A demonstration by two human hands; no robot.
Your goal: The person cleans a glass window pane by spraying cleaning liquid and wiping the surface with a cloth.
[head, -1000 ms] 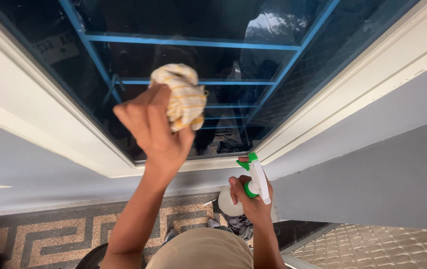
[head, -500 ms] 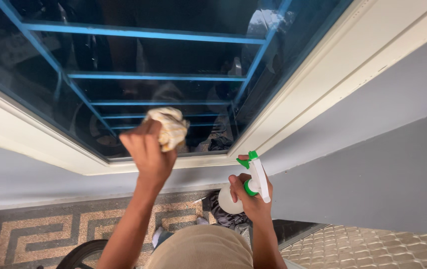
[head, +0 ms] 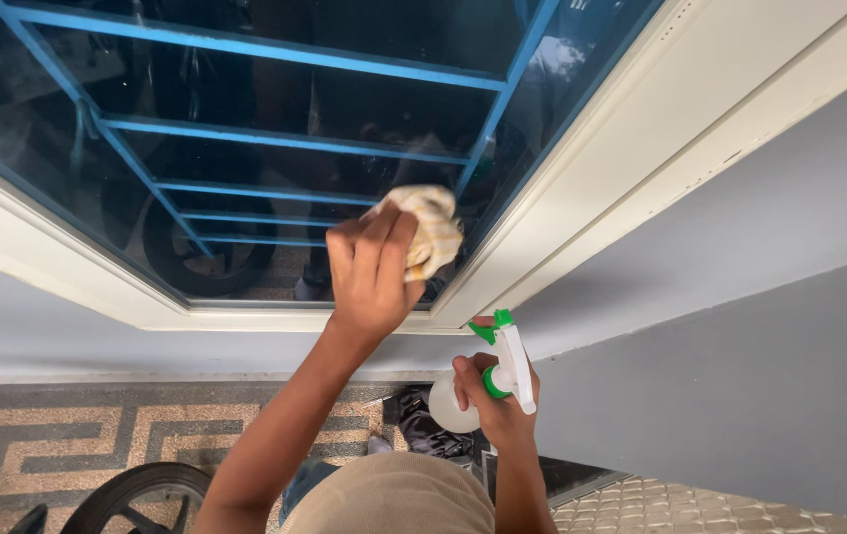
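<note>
A black rubber wheel (head: 151, 494) sits at the lower left, on the beige-and-grey patterned tile floor (head: 8, 445). Above it, the dark glass window pane (head: 275, 109) carries blue metal bars (head: 285, 138) and sits in a cream-painted window frame (head: 47, 267). My left hand (head: 369, 277) is raised to the pane's lower right corner, fingers closed around a crumpled yellow-and-white striped cloth (head: 428, 229) pressed against the glass. Lower and to the right, my right hand (head: 497, 400) grips the neck of a white plastic spray bottle with a green trigger and collar (head: 502, 371), held upright near the grey painted wall (head: 720, 297).
</note>
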